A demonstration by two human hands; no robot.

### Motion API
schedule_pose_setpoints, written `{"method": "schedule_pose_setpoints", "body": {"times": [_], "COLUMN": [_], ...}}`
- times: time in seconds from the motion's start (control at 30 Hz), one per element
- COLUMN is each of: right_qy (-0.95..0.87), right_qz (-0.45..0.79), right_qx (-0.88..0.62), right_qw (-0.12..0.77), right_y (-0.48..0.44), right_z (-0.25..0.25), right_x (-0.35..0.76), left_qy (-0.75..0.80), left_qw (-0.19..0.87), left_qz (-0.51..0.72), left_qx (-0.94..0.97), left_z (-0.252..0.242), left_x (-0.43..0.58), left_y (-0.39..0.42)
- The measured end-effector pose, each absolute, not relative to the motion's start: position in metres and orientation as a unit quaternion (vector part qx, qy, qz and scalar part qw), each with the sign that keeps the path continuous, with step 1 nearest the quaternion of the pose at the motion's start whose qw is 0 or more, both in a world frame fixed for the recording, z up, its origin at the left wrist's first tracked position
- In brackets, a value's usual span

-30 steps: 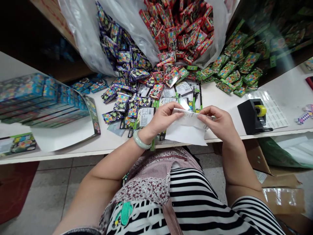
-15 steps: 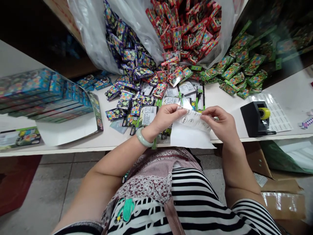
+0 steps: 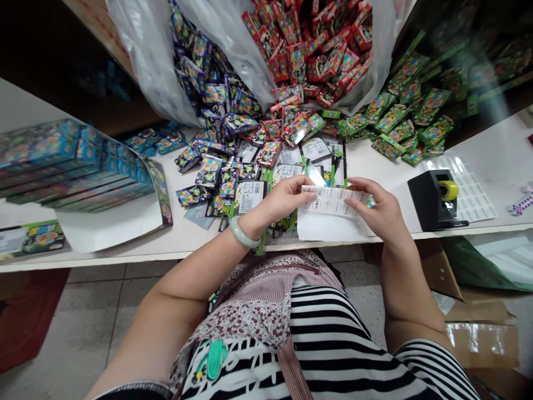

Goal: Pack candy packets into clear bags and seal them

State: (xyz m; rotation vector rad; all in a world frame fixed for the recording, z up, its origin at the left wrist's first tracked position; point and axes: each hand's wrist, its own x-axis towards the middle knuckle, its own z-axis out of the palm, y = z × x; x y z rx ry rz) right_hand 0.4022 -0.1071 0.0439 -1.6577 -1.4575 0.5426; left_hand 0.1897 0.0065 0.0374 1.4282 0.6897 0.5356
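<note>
Between my hands is a sheet of clear round stickers [image 3: 332,202] with dark print, its white backing paper [image 3: 328,226] hanging below toward the table edge. My left hand [image 3: 288,195] pinches the sheet's left end between thumb and fingers. At the other end, my right hand [image 3: 372,204] grips it the same way. Under and beyond the sheet lie flat printed cards [image 3: 252,195] with white labels, partly covered by my left hand and the paper. Small purple packets [image 3: 210,169] rest left of my left hand.
A plastic bag [image 3: 233,41] holds purple packets and red packets [image 3: 297,61]. Green packets [image 3: 391,119] spread at the right. A black tape dispenser [image 3: 430,203] stands beside another sticker sheet [image 3: 478,194]. Stacked blue boxes [image 3: 62,150] sit left; cardboard boxes [image 3: 481,341] lie below.
The sheet has gone from curled to flatter and straighter between my hands, so its rows of round prints show more. My right hand has shifted slightly right.
</note>
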Motion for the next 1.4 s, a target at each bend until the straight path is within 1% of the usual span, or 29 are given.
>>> {"method": "schedule_pose_setpoints", "body": {"times": [0.07, 0.13, 0.17, 0.23, 0.3, 0.37, 0.5, 0.57, 0.67, 0.73, 0.77, 0.83, 0.9, 1.0, 1.1, 1.17, 1.27, 1.33, 1.4], "right_qy": [-0.576, -0.565, -0.563, -0.568, -0.573, -0.572, -0.600, -0.578, -0.493, -0.508, -0.544, -0.622, -0.659, -0.659, -0.642, -0.637, -0.618, -0.561, -0.493], "right_qz": [0.194, 0.143, 0.118, 0.097, 0.118, 0.139, 0.120, 0.094, 0.021, 0.002, 0.014, 0.061, 0.097, 0.117, 0.129, 0.137, 0.144, 0.103, 0.050], "right_qx": [-0.681, -0.716, -0.736, -0.772, -0.791, -0.796, -0.778, -0.794, -0.834, -0.805, -0.776, -0.718, -0.697, -0.717, -0.738, -0.740, -0.740, -0.778, -0.826], "right_qw": [0.409, 0.385, 0.358, 0.269, 0.181, 0.142, 0.144, 0.160, 0.247, 0.307, 0.320, 0.308, 0.266, 0.196, 0.162, 0.168, 0.221, 0.263, 0.268], "right_y": [-0.114, -0.125, -0.131, -0.146, -0.158, -0.165, -0.167, -0.169, -0.176, -0.182, -0.183, -0.183, -0.180, -0.175, -0.173, -0.173, -0.172, -0.168, -0.160], "right_z": [0.038, 0.028, 0.022, 0.006, -0.008, -0.020, -0.030, -0.026, -0.006, 0.012, 0.020, 0.032, 0.033, 0.016, -0.004, -0.011, -0.012, -0.010, -0.010], "right_x": [0.417, 0.438, 0.450, 0.473, 0.489, 0.496, 0.493, 0.491, 0.492, 0.492, 0.491, 0.489, 0.487, 0.488, 0.488, 0.489, 0.495, 0.504, 0.514], "left_qy": [0.315, 0.320, 0.322, 0.325, 0.331, 0.336, 0.346, 0.358, 0.367, 0.356, 0.347, 0.323, 0.305, 0.280, 0.244, 0.223, 0.203, 0.193, 0.183], "left_qw": [0.672, 0.674, 0.676, 0.682, 0.684, 0.678, 0.651, 0.632, 0.596, 0.574, 0.565, 0.547, 0.520, 0.432, 0.356, 0.303, 0.207, 0.177, 0.168], "left_qz": [0.232, 0.228, 0.226, 0.217, 0.201, 0.187, 0.188, 0.182, 0.165, 0.153, 0.146, 0.127, 0.099, 0.051, 0.029, 0.027, 0.010, -0.003, -0.007], "left_qx": [0.629, 0.626, 0.623, 0.618, 0.618, 0.626, 0.649, 0.663, 0.695, 0.721, 0.734, 0.762, 0.792, 0.856, 0.902, 0.926, 0.957, 0.965, 0.969], "left_z": [0.034, 0.029, 0.027, 0.023, 0.019, 0.015, 0.008, 0.004, 0.000, -0.001, -0.001, -0.002, -0.001, 0.002, 0.002, 0.001, -0.004, -0.008, -0.011], "left_x": [0.191, 0.194, 0.195, 0.200, 0.208, 0.217, 0.233, 0.239, 0.251, 0.266, 0.276, 0.300, 0.323, 0.347, 0.355, 0.355, 0.354, 0.354, 0.354], "left_y": [0.010, 0.015, 0.018, 0.024, 0.029, 0.033, 0.039, 0.041, 0.040, 0.036, 0.033, 0.025, 0.016, 0.007, 0.005, 0.006, 0.011, 0.014, 0.016]}}
